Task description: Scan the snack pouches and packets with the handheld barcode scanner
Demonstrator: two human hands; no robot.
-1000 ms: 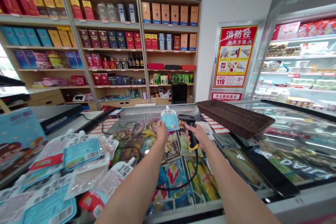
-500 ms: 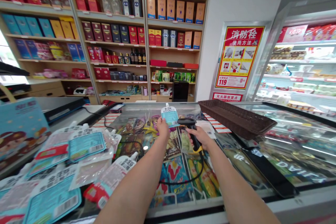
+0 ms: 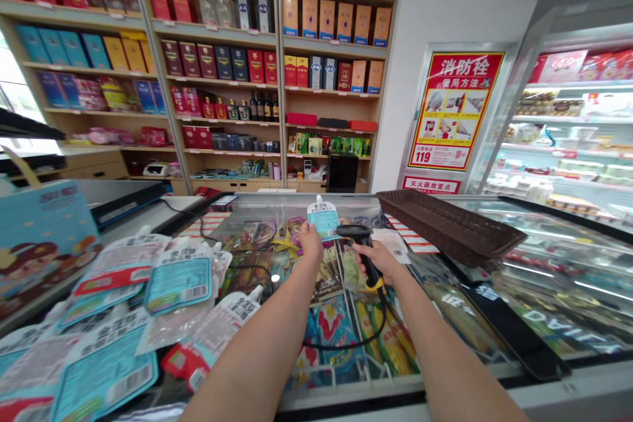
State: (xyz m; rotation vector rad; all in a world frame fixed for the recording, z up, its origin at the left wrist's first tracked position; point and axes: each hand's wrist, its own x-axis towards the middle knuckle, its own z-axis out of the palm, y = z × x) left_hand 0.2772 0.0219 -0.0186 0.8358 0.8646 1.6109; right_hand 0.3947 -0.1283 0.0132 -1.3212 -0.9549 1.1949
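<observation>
My left hand (image 3: 310,241) grips the lower left side of a white and light-blue spouted pouch (image 3: 324,219), held upright above the glass-topped freezer. Just right of it, my right hand (image 3: 378,261) is wrapped round the handle of a black barcode scanner (image 3: 357,232), whose head is close to the pouch's lower right edge. A black cable loops down from the scanner over the glass. Several similar pouches (image 3: 179,280), some with red parts, lie in an overlapping pile at the left.
A brown woven basket (image 3: 448,227) rests on the freezer's (image 3: 366,390) far right part. At the left stands a blue printed box (image 3: 47,237). Shelves (image 3: 217,82) of boxed goods line the back wall. A lit display fridge (image 3: 576,155) is at the right.
The view has shifted slightly, so the scene sits a little further right. Both hands keep their hold, and the pouch and scanner stay side by side.
</observation>
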